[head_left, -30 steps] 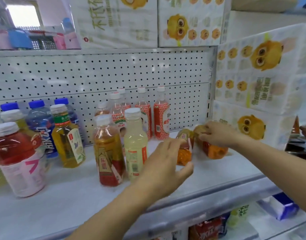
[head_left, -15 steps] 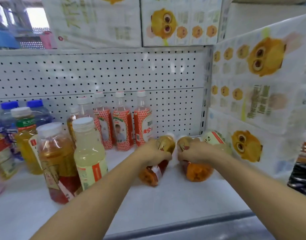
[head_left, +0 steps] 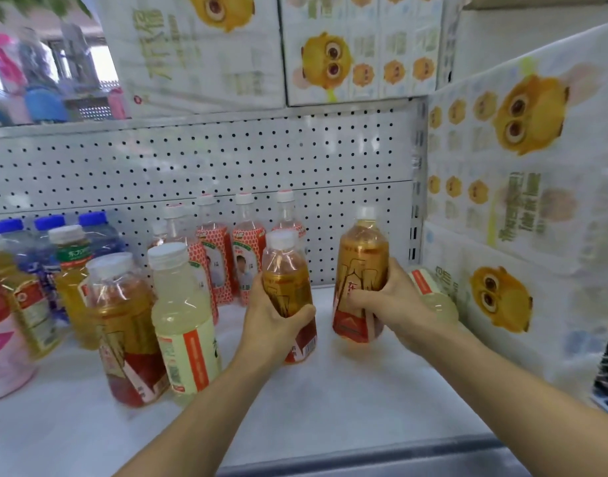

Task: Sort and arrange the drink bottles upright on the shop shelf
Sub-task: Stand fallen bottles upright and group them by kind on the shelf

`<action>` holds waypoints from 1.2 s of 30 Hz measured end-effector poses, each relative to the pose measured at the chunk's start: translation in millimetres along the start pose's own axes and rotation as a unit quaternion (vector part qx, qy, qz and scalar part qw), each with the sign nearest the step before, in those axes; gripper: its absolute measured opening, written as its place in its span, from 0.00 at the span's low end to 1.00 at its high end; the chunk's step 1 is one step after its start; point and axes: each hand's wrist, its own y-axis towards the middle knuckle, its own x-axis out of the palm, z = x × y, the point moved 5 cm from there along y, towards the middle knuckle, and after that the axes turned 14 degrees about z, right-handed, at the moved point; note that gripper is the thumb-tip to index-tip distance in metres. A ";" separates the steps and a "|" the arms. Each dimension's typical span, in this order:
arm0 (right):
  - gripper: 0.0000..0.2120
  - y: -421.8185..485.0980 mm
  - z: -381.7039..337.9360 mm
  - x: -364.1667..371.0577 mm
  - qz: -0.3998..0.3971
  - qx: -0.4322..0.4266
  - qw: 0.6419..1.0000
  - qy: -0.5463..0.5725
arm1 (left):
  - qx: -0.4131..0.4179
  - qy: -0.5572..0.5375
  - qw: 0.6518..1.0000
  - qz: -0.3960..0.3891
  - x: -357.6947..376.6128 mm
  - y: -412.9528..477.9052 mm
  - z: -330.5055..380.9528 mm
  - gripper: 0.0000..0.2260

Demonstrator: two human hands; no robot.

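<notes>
Left hand [head_left: 273, 321] fingers curl round an upright amber bottle [head_left: 284, 277]; right hand [head_left: 395, 301] fingers grip a second bottle [head_left: 363, 249]. A pale bottle [head_left: 437, 297] lies just behind the right fingers.

You're gripping an amber bottle [head_left: 285, 280] w/ L hand [head_left: 275, 321]; R hand [head_left: 392, 304] is gripping a 2nd amber bottle [head_left: 363, 256]; both upright, side by side.
</notes>
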 end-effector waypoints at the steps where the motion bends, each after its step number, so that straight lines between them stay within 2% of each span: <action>1: 0.29 -4.5 2.4 2.9 -0.008 -0.014 1.000 0.002 | 0.005 0.003 1.000 0.006 -1.6 0.3 -0.8 0.36; 6: 0.30 -17.6 19.7 12.4 -0.042 -0.020 0.998 -0.039 | 0.025 -0.004 1.000 0.018 -3.3 1.4 -1.7 0.35; 9: 0.34 -17.9 9.8 4.1 -0.067 -0.083 0.981 -0.163 | 0.024 0.004 1.000 0.018 -2.5 1.8 -2.5 0.36; 10: 0.36 -19.0 4.5 -4.9 -0.047 -0.137 0.960 -0.241 | 0.022 0.008 1.000 0.017 -2.7 1.6 -2.7 0.36; 11: 0.39 -20.6 -0.6 -16.5 -0.008 -0.203 0.924 -0.325 | 0.020 0.010 1.000 0.016 -2.9 1.2 -2.8 0.36; 13: 0.40 -23.7 -2.9 -42.3 0.071 -0.283 0.834 -0.468 | 0.017 0.012 1.000 0.011 -3.1 0.1 -2.8 0.37; 14: 0.39 -24.2 1.2 -53.3 0.084 -0.266 0.806 -0.523 | 0.017 0.011 1.000 0.009 -3.0 -0.5 -2.9 0.37; 15: 0.39 -24.6 8.6 -61.8 0.076 -0.221 0.793 -0.563 | 0.015 0.009 1.000 0.007 -2.8 -1.0 -2.7 0.37; 17: 0.39 -25.8 25.2 -66.9 0.030 -0.145 0.791 -0.593 | 0.009 0.010 1.000 0.005 -2.6 -2.1 -1.3 0.37; 18: 0.38 -25.9 30.2 -64.7 0.010 -0.137 0.789 -0.598 | 0.005 0.012 1.000 0.005 -2.6 -2.4 -0.5 0.38; 21: 0.34 -25.7 25.1 -61.2 0.000 -0.168 0.784 -0.598 | -0.001 0.020 1.000 0.002 -3.3 -4.0 1.0 0.39; 25: 0.25 -15.6 -9.9 -76.8 0.077 -0.232 0.781 -0.575 | -0.001 0.032 0.999 -0.003 -5.2 -6.4 0.4 0.39; 27: 0.21 -0.8 -34.6 -86.0 0.107 -0.248 0.801 -0.534 | -0.003 0.030 1.000 -0.008 -5.6 -7.1 0.1 0.39; 30: 0.16 29.9 -63.6 -91.8 0.095 -0.224 0.875 -0.419 | -0.003 0.023 1.000 -0.015 -6.1 -7.8 1.0 0.39; 32: 0.15 49.2 -75.6 -88.9 0.080 -0.209 0.910 -0.350 | -0.005 0.023 1.000 -0.015 -6.3 -7.7 1.4 0.40; 36: 0.24 81.6 -82.3 -76.7 0.053 -0.153 0.934 -0.318 | -0.011 0.016 1.000 -0.021 -6.5 -7.8 0.8 0.39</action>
